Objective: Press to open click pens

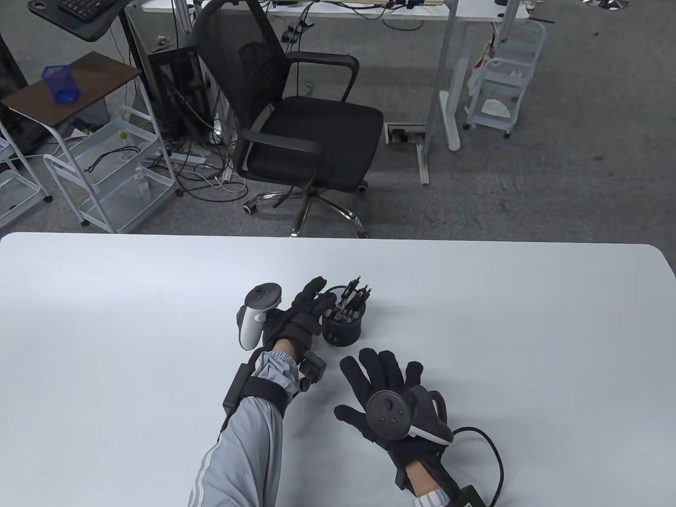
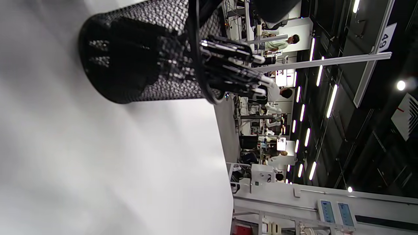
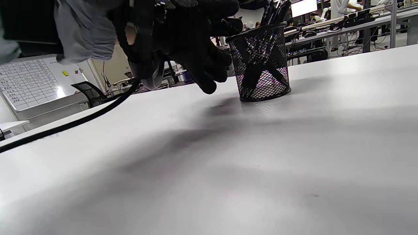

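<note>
Left hand (image 1: pixel 296 317) fingers spread beside pen cup (image 1: pixel 343 322) (pens inside); right hand (image 1: pixel 388 393) splayed

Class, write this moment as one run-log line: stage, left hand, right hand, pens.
stage: reaching | left hand: beside mesh pen cup, no pen held | right hand: flat on table, empty | pens: upright in cup

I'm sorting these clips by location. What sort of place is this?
Probably an open-plan office or lab: an office chair and desks stand behind the white table, and the left wrist view shows rows of ceiling lights above people at workstations.
</note>
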{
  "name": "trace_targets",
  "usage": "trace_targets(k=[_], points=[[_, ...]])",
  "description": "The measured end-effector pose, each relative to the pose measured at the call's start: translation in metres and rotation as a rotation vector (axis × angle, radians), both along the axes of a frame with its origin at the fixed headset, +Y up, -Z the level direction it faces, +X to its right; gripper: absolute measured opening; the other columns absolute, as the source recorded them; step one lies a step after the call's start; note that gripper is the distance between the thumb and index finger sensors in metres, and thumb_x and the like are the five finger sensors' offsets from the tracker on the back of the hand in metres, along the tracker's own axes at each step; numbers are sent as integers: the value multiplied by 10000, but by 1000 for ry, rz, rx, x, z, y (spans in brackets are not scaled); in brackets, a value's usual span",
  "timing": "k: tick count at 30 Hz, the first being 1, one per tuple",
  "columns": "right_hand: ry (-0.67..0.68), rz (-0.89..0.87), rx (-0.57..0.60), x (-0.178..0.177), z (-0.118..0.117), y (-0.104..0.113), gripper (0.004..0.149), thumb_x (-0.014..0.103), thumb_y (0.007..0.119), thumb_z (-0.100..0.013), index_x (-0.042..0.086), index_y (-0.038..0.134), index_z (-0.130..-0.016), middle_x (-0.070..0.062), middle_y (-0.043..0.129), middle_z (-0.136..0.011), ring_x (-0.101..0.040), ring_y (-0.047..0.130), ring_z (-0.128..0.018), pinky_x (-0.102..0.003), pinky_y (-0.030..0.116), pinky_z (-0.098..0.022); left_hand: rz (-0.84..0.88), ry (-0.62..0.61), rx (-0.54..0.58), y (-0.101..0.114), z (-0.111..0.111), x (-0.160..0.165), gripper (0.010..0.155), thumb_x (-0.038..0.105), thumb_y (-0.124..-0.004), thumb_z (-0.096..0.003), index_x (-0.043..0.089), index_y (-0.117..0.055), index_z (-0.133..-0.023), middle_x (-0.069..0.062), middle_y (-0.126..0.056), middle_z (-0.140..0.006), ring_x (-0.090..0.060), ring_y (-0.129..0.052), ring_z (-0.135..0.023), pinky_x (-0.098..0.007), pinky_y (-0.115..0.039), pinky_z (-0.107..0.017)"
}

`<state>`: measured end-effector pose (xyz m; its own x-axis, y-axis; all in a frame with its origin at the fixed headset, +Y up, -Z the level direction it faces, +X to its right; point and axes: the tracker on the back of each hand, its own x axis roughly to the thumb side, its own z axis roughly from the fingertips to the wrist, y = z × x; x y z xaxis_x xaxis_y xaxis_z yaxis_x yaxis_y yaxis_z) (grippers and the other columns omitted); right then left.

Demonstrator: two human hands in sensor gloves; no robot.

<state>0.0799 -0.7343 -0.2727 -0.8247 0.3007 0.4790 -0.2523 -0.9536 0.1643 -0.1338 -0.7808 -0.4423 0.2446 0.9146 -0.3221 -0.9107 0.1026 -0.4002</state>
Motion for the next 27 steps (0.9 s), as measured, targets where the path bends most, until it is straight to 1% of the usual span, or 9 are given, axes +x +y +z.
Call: trace_targets(k=[6, 10, 17, 20, 21, 22, 25, 27], points=[[-2, 7, 1, -1, 1, 0, 775, 557, 537, -638, 180, 208, -1230, -299, 139, -1265, -630, 188, -1103, -846, 72, -621, -19, 27, 12, 2, 5, 1, 472, 431, -572, -770, 395, -371, -1196, -218, 50, -1223, -560, -22, -1084, -749, -207, -746], [2, 12, -1, -2, 1, -1, 773, 555, 536, -640, 175, 214, -1231, -298, 143, -1265, -631, 186, -1102, -846, 71, -620, -91, 63, 42, 5, 8, 1, 460, 395, -586, -762, 365, -422, -1190, -223, 20, -1224, -570, -24, -1069, -754, -203, -731], [3, 12, 1, -2, 1, -1, 766, 549, 535, -643, 173, 222, -1232, -299, 144, -1264, -634, 183, -1099, -845, 70, -619, -155, 62, 78, 13, 10, 3, 440, 369, -599, -756, 339, -510, -1185, -229, -25, -1230, -581, -17, -1051, -769, -176, -696], [5, 10, 4, -3, 1, 0, 764, 549, 534, -643, 176, 222, -1232, -299, 144, -1264, -631, 180, -1100, -845, 68, -620, -160, 41, 92, 19, 11, 7, 431, 348, -586, -758, 344, -523, -1184, -205, -91, -1250, -568, -27, -1062, -772, -172, -688], [6, 9, 4, -3, 1, 0, 762, 548, 535, -643, 176, 224, -1231, -296, 144, -1265, -633, 180, -1099, -845, 68, -619, -167, 36, 102, 21, 11, 7, 428, 347, -586, -757, 346, -532, -1182, -186, -159, -1264, -555, -43, -1076, -773, -175, -687], [7, 8, 5, -3, 1, 0, 763, 548, 535, -643, 176, 223, -1232, -299, 146, -1264, -632, 181, -1100, -845, 69, -619, -180, 30, 110, 24, 11, 8, 427, 349, -585, -756, 347, -535, -1180, -184, -188, -1268, -555, -49, -1078, -776, -173, -682], [9, 7, 7, -4, 1, 0, 762, 549, 535, -643, 178, 224, -1232, -298, 144, -1265, -633, 179, -1099, -845, 68, -618, -184, 25, 138, 32, 13, 7, 424, 352, -583, -751, 358, -536, -1172, -153, -227, -1274, -537, -51, -1089, -779, -166, -675], [12, 6, 8, -4, 1, 0, 761, 548, 535, -643, 179, 224, -1232, -297, 144, -1265, -631, 182, -1100, -845, 68, -618, -152, 25, 149, 40, 15, 5, 423, 355, -579, -750, 369, -529, -1170, -171, -217, -1275, -545, -53, -1088, -782, -166, -672]])
